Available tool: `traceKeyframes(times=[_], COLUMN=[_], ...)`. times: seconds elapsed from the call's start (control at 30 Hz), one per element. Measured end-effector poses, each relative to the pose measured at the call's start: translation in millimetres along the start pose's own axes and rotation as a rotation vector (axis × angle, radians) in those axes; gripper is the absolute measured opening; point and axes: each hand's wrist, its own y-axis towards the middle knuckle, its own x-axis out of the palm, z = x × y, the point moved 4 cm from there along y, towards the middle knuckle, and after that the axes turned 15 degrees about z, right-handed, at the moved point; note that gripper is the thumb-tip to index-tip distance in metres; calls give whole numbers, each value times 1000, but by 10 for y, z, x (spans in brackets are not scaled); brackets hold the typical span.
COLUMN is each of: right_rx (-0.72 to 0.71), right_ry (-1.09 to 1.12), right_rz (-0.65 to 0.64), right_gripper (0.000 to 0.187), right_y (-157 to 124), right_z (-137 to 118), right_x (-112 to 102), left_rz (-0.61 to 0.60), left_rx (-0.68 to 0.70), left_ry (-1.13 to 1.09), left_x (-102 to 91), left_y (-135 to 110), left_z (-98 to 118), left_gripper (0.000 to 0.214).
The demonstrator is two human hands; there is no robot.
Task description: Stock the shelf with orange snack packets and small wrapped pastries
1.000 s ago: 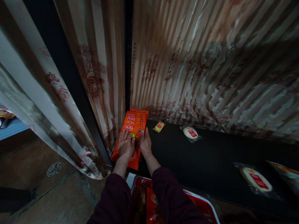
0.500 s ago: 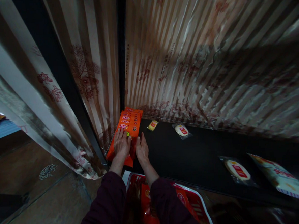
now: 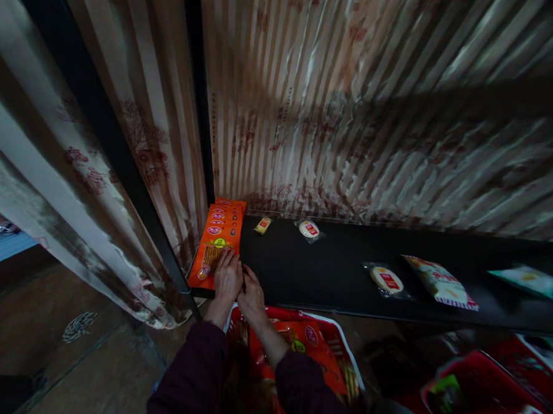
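Note:
A stack of orange snack packets [image 3: 218, 238] lies at the left end of a black shelf [image 3: 337, 278], against a striped back wall. My left hand [image 3: 228, 278] rests on the near end of the front packet, fingers lying flat. My right hand [image 3: 251, 293] is beside it at the shelf's front edge, fingers curled loosely, with nothing visible in them. Below my arms stands a red basket [image 3: 346, 352] holding more orange packets [image 3: 308, 345].
Small wrapped goods lie along the shelf: a yellow pack [image 3: 262, 225], round white packs [image 3: 308, 229] [image 3: 386, 279], a flat bag [image 3: 439, 282] and a pale bag [image 3: 529, 281]. A second red basket [image 3: 470, 385] is at lower right. Curtains [image 3: 69, 182] hang at left.
Both hands have drawn back toward the shelf's front edge, off the middle of the orange packets. The view has swung right, showing more shelf and a second basket.

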Motion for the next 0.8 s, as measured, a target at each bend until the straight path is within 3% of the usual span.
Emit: traceKeyframes(times=[0.17, 0.27, 0.37, 0.47, 0.6, 0.7, 0.8], right_rx=[-24, -38, -60, -61, -24, -23, -56], right_ry=[132, 172, 167, -6, -330, -432, -476], right_rz=[10, 2, -17, -67, -148, -213, -297], right_gripper=[40, 38, 34, 35, 36, 39, 46], right_y=[-176, -313, -488, -703, -1025, -1259, -1462], right_z=[63, 128, 210, 341, 591, 771, 894], right_x=[-278, -485, -669, -803, -960, -1090, -1199], left_rz=[38, 30, -54, -164, -450, -683, -976], left_rx=[81, 61, -23, -70, -29, -39, -67], left_ry=[-143, -215, -245, -234, -161, -27, 74], left_x=[-86, -166, -243, -309, -283, -224, -174], left_y=[-272, -516, -826, -1133, -1476, -1708, -1977], left_z=[268, 414, 507, 590, 722, 743, 714], left_gripper=[32, 31, 32, 37, 45, 45, 60])
